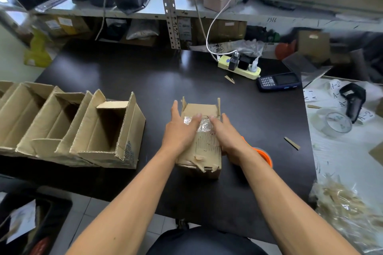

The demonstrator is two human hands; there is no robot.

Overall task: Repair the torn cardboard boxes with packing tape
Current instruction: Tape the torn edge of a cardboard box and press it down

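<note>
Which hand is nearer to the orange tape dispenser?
Right. The right hand rests on the box just beside the orange tape dispenser; the left hand presses the box's far side.

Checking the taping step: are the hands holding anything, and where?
Nothing is gripped. The left hand and right hand lie flat on top of the small box, fingers pressing the clear tape.

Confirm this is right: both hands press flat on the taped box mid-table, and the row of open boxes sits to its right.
One detail is wrong. The head view shows the left hand and right hand pressing flat on the taped box mid-table, but the row of open boxes sits to its left, not its right.
</note>
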